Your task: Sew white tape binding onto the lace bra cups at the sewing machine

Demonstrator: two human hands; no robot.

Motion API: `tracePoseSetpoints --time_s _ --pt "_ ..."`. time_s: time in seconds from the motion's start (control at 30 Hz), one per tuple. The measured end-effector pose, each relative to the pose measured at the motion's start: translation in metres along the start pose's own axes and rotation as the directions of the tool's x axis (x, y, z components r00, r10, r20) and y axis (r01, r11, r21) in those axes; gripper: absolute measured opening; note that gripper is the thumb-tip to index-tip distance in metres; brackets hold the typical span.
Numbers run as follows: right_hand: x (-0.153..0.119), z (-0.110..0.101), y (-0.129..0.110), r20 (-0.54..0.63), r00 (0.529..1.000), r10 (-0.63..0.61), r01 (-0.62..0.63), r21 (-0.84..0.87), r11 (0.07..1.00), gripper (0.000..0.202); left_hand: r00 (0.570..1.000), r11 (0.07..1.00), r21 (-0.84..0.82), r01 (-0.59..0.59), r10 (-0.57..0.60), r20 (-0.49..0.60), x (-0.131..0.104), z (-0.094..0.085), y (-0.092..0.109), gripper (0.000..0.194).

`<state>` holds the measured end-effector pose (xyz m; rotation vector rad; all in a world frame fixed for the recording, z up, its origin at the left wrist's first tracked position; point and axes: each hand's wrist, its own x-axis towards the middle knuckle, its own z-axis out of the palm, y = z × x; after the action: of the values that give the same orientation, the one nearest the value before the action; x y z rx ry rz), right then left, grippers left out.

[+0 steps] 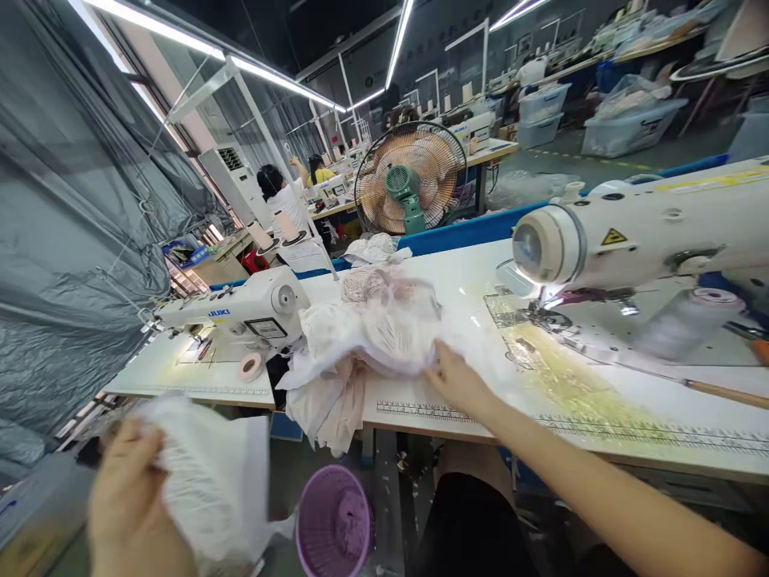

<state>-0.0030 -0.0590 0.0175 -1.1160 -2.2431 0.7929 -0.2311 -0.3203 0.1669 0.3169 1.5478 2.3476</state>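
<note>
My left hand is closed on a piece of white fabric with a pale patterned area, held up at the lower left and blurred by motion. On the sewing table lies a heap of white garment pieces, some of it hanging over the front edge. My right hand pinches the right edge of that heap, the fingers pressed together. To the right of this hand stands a white sewing machine with its lamp lit over the needle area.
A purple basket stands below the table edge. At the left is a second sewing machine with a roll of tape beside it. A large fan stands behind the table. A cone of thread is at the right. People sit farther back.
</note>
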Motion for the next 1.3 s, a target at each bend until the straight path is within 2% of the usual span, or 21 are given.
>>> tracePoseSetpoints --time_s 0.07,0.13,0.2,0.27,0.3,0.37,0.5,0.6,0.67,0.73,0.83,0.9,0.93,1.0,1.03,1.07,1.2,1.27,1.3 --pt "-0.022 0.019 0.018 0.042 0.999 -0.006 0.007 -0.02 1.0 0.06 0.992 0.998 0.063 0.016 -0.024 0.128 0.007 0.018 -0.033 0.009" --pt "-0.035 0.018 0.022 0.069 0.997 -0.021 0.026 -0.079 0.997 0.061 0.945 0.99 0.107 0.096 -0.125 0.302 0.009 0.043 -0.074 0.028" --pt "-0.038 0.004 0.022 0.109 0.994 -0.002 0.018 -0.145 0.989 0.055 0.872 0.977 0.125 0.173 -0.211 0.442 0.007 0.068 -0.113 0.034" --pt "-0.036 -0.015 0.026 0.115 0.993 0.039 -0.017 -0.18 0.983 0.04 0.81 0.963 0.164 0.212 -0.267 0.522 0.004 0.087 -0.142 0.029" --pt "-0.033 -0.025 0.03 0.096 0.994 0.058 -0.04 -0.187 0.982 0.032 0.79 0.96 0.175 0.219 -0.28 0.546 0.003 0.093 -0.152 0.028" --pt "-0.027 -0.042 0.044 0.029 0.995 0.091 -0.084 -0.197 0.977 0.028 0.777 0.958 0.173 0.228 -0.286 0.56 0.005 0.1 -0.165 0.029" --pt "-0.007 -0.059 0.079 -0.112 0.989 0.099 -0.122 -0.212 0.97 0.032 0.806 0.954 0.141 0.267 -0.3 0.51 0.018 0.101 -0.174 0.033" --pt "0.007 -0.056 0.096 -0.084 0.996 0.021 -0.038 -0.214 0.976 0.042 0.82 0.952 0.115 0.284 -0.304 0.485 0.02 0.099 -0.176 0.032" --pt "0.013 -0.051 0.096 -0.036 0.999 -0.038 0.029 -0.218 0.976 0.048 0.822 0.957 0.099 0.271 -0.284 0.494 0.013 0.097 -0.176 0.029" --pt "0.014 -0.046 0.087 -0.036 0.996 -0.082 0.072 -0.236 0.969 0.047 0.821 0.966 0.088 0.244 -0.254 0.511 -0.001 0.091 -0.174 0.026" --pt "0.006 -0.039 0.058 -0.118 0.974 -0.195 0.163 -0.236 0.958 0.043 0.834 0.979 0.095 0.181 -0.204 0.512 -0.027 0.075 -0.171 0.022" --pt "-0.004 -0.034 0.034 -0.159 0.927 -0.34 0.308 -0.196 0.931 0.046 0.838 0.983 0.139 0.116 -0.172 0.518 -0.045 0.062 -0.17 0.021" --pt "-0.01 -0.029 0.024 -0.171 0.888 -0.427 0.396 -0.187 0.899 0.05 0.831 0.984 0.162 0.079 -0.155 0.534 -0.053 0.056 -0.169 0.023" --pt "-0.017 -0.017 0.009 -0.133 0.798 -0.587 0.557 -0.209 0.804 0.061 0.786 0.977 0.213 0.029 -0.154 0.598 -0.066 0.046 -0.168 0.026" --pt "-0.018 -0.009 0.005 -0.104 0.766 -0.635 0.6 -0.241 0.763 0.064 0.755 0.971 0.239 0.027 -0.177 0.632 -0.071 0.043 -0.167 0.028" --pt "-0.017 0.0 0.004 -0.101 0.753 -0.65 0.605 -0.282 0.744 0.063 0.721 0.963 0.264 0.043 -0.213 0.66 -0.075 0.04 -0.167 0.03" --pt "-0.004 0.022 0.011 -0.192 0.808 -0.558 0.459 -0.389 0.799 0.054 0.564 0.912 0.387 0.136 -0.393 0.726 -0.087 0.035 -0.169 0.044" --pt "-0.003 0.02 0.014 -0.219 0.825 -0.521 0.421 -0.375 0.826 0.055 0.508 0.891 0.435 0.129 -0.436 0.743 -0.09 0.033 -0.173 0.051" --pt "-0.007 0.017 0.015 -0.226 0.831 -0.508 0.417 -0.35 0.839 0.057 0.495 0.885 0.452 0.115 -0.445 0.746 -0.091 0.033 -0.176 0.053"
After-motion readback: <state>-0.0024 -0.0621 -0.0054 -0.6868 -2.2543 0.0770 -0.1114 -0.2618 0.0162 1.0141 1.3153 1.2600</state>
